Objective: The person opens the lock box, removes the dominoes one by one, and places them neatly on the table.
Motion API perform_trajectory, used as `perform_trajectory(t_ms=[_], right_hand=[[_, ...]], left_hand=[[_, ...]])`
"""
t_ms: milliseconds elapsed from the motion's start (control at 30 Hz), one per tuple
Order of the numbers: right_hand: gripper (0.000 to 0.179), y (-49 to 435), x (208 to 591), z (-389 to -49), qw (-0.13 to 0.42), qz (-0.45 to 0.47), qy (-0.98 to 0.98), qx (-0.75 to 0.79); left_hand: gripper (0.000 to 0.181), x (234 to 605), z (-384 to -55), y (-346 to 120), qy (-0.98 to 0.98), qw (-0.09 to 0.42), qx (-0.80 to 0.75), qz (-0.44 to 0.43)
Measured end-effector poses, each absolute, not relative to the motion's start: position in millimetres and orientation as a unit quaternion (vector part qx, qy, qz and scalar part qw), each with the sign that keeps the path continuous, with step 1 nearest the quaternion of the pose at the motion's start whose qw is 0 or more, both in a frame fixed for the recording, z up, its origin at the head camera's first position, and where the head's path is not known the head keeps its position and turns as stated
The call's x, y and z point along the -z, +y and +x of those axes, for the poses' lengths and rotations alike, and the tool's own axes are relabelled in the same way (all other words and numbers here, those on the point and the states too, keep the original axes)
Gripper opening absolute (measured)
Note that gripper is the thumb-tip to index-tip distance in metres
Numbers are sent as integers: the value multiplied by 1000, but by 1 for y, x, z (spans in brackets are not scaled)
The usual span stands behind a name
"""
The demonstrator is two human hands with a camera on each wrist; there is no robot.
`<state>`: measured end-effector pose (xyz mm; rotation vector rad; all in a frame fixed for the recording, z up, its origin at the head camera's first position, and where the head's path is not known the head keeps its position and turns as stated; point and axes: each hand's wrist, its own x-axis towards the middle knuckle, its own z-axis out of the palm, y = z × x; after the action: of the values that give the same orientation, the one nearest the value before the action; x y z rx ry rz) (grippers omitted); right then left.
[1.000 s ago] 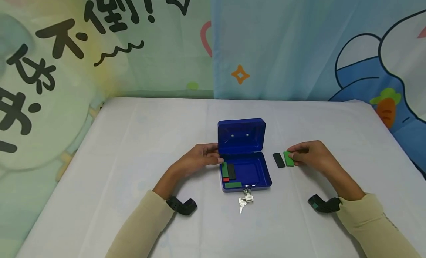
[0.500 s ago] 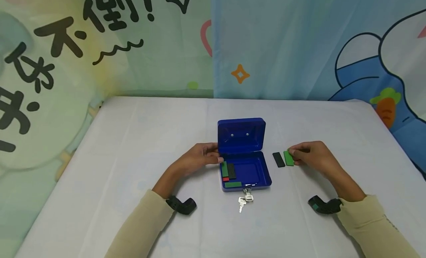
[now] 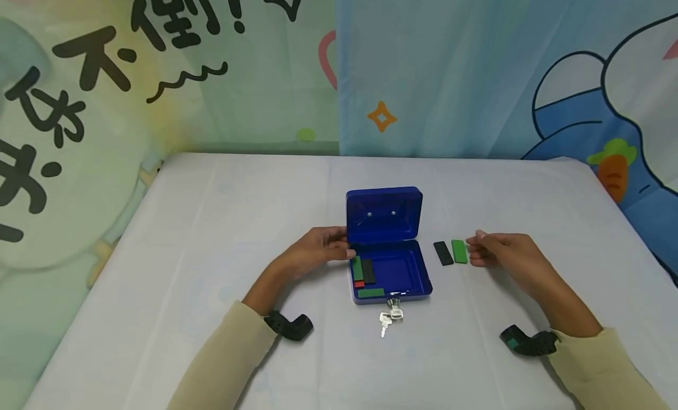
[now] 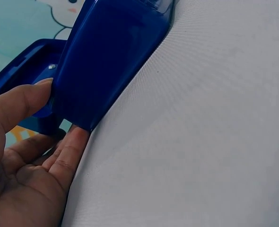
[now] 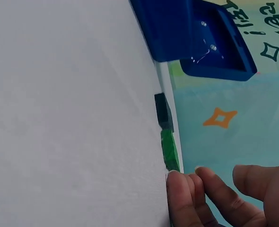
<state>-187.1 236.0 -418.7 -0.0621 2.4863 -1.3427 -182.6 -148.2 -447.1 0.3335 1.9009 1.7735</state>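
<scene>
An open blue cash box (image 3: 408, 267) stands on the white-covered table, its lid (image 3: 381, 213) raised at the back. My left hand (image 3: 318, 249) grips its back left corner; in the left wrist view the thumb (image 4: 35, 97) lies at the rim while other fingers reach round the corner. Inside, along the left and front, lie green blocks (image 3: 371, 293), a black block (image 3: 368, 271) and a small red one (image 3: 359, 284). My right hand (image 3: 508, 254) is relaxed and holds nothing, fingertips right beside a green block (image 3: 459, 252). A black block (image 3: 443, 253) lies just left of that one.
Two small keys (image 3: 385, 323) hang from the lock (image 3: 394, 309) at the box's front. Each wrist carries a black camera band, on the left (image 3: 289, 327) and on the right (image 3: 528, 343). A printed curtain (image 3: 434, 75) hangs behind the table.
My right hand has let go of the green block, leaving it on the table, and has drawn back slightly to the right. The left hand and the box stay put.
</scene>
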Motion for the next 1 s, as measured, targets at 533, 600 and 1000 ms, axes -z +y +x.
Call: perform_trajectory(t_ms=[533, 600, 1000], right_hand=[[50, 210, 403, -172, 158, -88, 794, 580], [47, 204, 402, -171, 164, -106, 790, 582], [42, 165, 393, -174, 225, -149, 777, 569]], left_hand=[[59, 444, -181, -148, 697, 259, -656, 126], [59, 444, -181, -148, 697, 258, -657, 125], [62, 446, -182, -150, 703, 257, -652, 124]])
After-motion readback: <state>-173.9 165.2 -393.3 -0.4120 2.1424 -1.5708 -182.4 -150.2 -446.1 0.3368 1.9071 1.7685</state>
